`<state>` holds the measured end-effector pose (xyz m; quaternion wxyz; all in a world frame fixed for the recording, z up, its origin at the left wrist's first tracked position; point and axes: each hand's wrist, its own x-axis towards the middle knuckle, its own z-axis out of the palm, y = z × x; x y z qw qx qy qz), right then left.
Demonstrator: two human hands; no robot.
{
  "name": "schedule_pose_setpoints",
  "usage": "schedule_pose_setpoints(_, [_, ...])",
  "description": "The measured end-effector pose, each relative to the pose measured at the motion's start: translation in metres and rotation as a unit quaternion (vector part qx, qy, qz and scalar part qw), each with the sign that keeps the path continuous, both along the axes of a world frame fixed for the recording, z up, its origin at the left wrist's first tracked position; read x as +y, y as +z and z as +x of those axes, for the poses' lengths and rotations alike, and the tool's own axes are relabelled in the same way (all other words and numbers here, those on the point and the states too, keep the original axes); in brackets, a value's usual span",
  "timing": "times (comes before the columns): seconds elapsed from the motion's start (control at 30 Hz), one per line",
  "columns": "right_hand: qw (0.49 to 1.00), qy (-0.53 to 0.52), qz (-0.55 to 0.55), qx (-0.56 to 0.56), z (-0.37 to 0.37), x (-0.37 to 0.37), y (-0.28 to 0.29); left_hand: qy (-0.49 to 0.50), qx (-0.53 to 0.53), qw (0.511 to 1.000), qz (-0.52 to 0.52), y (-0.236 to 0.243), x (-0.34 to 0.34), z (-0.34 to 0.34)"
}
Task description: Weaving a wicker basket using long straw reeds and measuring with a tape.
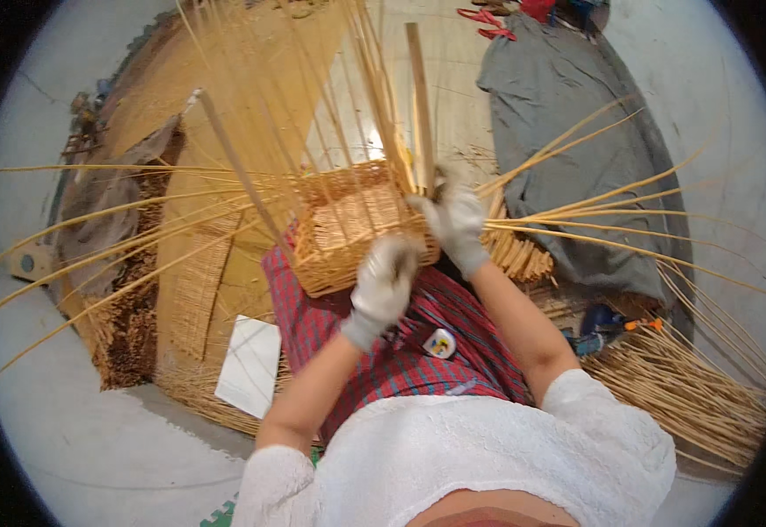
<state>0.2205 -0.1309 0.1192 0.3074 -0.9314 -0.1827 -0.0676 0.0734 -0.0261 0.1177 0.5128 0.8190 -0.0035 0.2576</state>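
Note:
A rectangular wicker basket (339, 270), partly woven, rests on my lap. Thin upright canes and thicker corner sticks rise from its walls. My left hand (386, 283), in a whitish glove, is at the basket's near wall with fingers curled; motion blurs them, and anything inside them is hidden. At the right corner, my right hand (458, 220), also gloved, is closed around the basket's edge beside an upright wooden stick (418, 105). Long pale canes (111, 206) spread out sideways to the left, and more canes (611, 211) fan out to the right.
A red checked cloth (383, 360) covers my lap, with a small white round item (440, 343) on it. Cane bundles (682, 395) lie at right, below a grey cloth (567, 149). A white board (249, 364) and a woven cane mat (203, 290) lie at left.

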Motion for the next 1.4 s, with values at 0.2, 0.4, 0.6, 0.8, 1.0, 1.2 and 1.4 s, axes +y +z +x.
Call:
schedule_pose_setpoints(0.2, [0.874, 0.479, 0.082, 0.009, -0.094, -0.076, 0.020, -0.195, 0.235, 0.950, 0.069, -0.053, -0.013, -0.089])
schedule_pose_setpoints(0.4, [0.908, 0.418, -0.008, 0.028, -0.132, -0.097, -0.026, -0.188, 0.223, 0.956, -0.036, -0.091, -0.013, -0.078])
schedule_pose_setpoints(0.6, [0.908, 0.411, 0.048, -0.070, -0.080, -0.045, 0.057, -0.113, 0.277, 0.941, -0.156, -0.009, 0.030, -0.045])
schedule_pose_setpoints(0.8, [0.903, 0.216, -0.046, -0.369, 0.065, -0.008, 0.223, 0.116, -0.062, 0.987, -0.092, 0.172, 0.223, 0.017])
schedule_pose_setpoints(1.0, [0.924, 0.176, -0.143, -0.309, 0.134, 0.026, 0.248, 0.233, 0.015, 0.943, -0.239, 0.185, 0.276, 0.080])
schedule_pose_setpoints(1.2, [0.942, 0.166, -0.170, -0.237, 0.157, 0.017, 0.237, 0.097, -0.034, 0.965, -0.241, 0.169, 0.277, 0.076])
schedule_pose_setpoints(1.4, [0.926, 0.172, -0.182, -0.283, 0.163, 0.021, 0.238, 0.085, -0.022, 0.962, -0.257, 0.169, 0.285, 0.073])
